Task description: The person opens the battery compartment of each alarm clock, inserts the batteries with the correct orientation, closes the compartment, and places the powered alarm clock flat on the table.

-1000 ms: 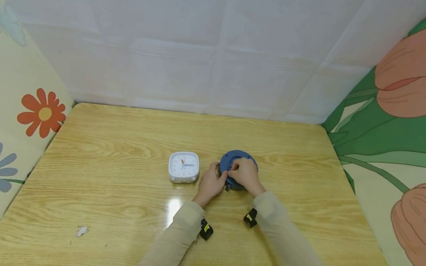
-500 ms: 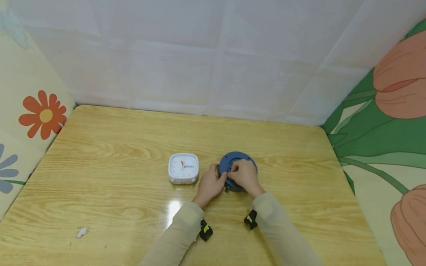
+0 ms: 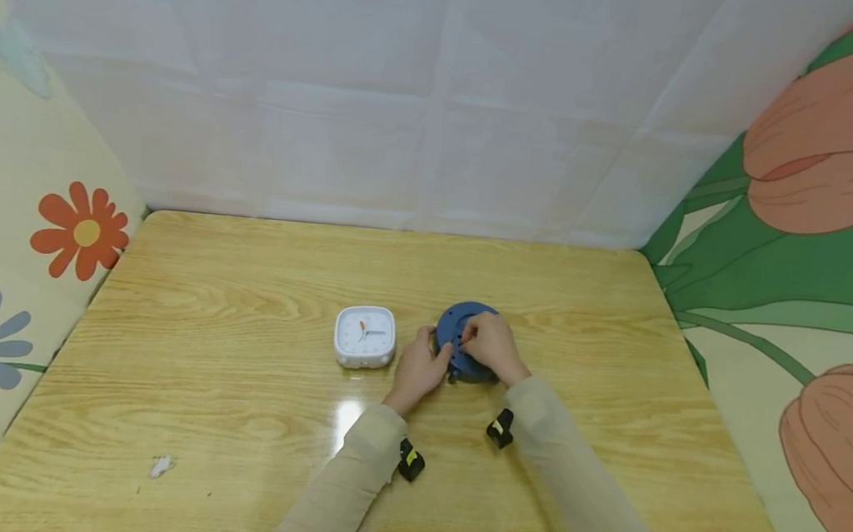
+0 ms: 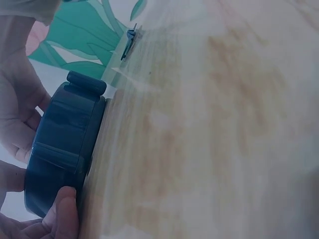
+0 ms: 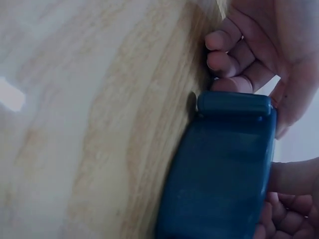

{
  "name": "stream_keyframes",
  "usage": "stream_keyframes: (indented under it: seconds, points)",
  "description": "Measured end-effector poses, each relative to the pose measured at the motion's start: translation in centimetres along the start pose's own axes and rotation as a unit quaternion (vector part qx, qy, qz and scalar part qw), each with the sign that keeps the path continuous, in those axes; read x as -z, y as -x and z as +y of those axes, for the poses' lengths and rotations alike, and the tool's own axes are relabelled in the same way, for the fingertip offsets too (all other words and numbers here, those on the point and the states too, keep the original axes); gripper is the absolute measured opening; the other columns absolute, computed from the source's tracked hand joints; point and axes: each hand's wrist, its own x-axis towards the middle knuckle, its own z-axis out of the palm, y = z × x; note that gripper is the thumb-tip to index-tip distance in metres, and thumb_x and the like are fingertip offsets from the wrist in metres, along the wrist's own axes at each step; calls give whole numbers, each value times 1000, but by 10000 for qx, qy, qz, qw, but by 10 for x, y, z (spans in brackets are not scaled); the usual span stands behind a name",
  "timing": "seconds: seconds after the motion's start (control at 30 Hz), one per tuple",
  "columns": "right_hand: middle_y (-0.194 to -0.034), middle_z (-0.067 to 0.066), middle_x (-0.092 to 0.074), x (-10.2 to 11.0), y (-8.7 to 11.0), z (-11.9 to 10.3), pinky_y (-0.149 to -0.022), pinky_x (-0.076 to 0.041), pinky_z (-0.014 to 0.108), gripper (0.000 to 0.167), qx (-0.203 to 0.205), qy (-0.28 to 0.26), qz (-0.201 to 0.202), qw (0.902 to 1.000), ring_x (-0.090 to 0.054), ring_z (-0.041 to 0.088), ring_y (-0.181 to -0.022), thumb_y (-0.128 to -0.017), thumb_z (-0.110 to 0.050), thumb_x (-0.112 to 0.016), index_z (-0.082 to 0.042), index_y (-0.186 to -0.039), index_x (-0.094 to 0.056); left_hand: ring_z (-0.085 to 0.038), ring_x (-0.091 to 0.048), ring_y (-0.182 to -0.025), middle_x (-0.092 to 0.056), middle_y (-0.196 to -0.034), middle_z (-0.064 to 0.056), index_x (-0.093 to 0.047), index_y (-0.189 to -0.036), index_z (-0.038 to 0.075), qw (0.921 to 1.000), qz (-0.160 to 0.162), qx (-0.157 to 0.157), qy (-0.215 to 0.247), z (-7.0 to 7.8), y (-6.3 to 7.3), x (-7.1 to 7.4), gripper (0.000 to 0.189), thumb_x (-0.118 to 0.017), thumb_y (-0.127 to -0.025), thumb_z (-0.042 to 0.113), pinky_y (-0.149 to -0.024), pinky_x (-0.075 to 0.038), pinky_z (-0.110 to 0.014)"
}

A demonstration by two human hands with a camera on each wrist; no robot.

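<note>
A round dark-blue plastic case (image 3: 452, 322) lies on the table with a recessed face and small holes turned up. Its side wall and a short rounded bar (image 5: 234, 103) show in the right wrist view. My left hand (image 3: 421, 367) grips the case's left side, thumb at the top edge and fingers against the wall (image 4: 65, 134). Over the middle of the case, my right hand (image 3: 494, 345) has thumb and forefinger pinched down at the recess, on a small part that the fingertips hide. The other right fingers are curled in.
A white square clock (image 3: 364, 336) with rounded corners stands just left of my left hand. Black wrist cameras (image 3: 412, 459) hang at both cuffs. The wooden table (image 3: 234, 418) has a pale chip (image 3: 162, 466) at front left, and a white sheet (image 3: 439, 100) behind it.
My right hand has turned slightly at the case's middle, and its wrist camera has risen a little. The left hand keeps its grip; the whole head view has shifted slightly.
</note>
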Motion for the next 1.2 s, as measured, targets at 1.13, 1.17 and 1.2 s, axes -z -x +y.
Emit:
stream_keyframes:
  seconds: [1.13,1.17,1.2]
  points:
    - [-76,6,-60,3,36,18,-58,-44,29,6,639,-1299,823,9860,-52,15,-66,-78,2,-68,-2,-80,-63,-12,-46,-50,-50,-61,-2,-44,-128,-1,9994,256,-226,-83,-2,1,-1,49,-53,-90,28,-44,-37,-26]
    - [-77,6,-60,4,37,19,-59,-44,29,6,648,-1308,858,9856,-52,16,-66,-78,2,-68,-2,-80,-63,-12,-46,-50,-51,-61,-2,-45,-128,-1,9993,268,-242,-85,-2,1,-1,48,-54,-90,28,-44,-37,-26]
    - [-77,5,-60,4,38,20,-59,-44,29,6,667,-1292,888,9854,-52,16,-67,-78,2,-68,-2,-80,-63,-12,-46,-50,-50,-61,-1,-45,-127,-1,9992,284,-253,-93,-2,1,-1,48,-54,-90,28,-44,-37,-26]
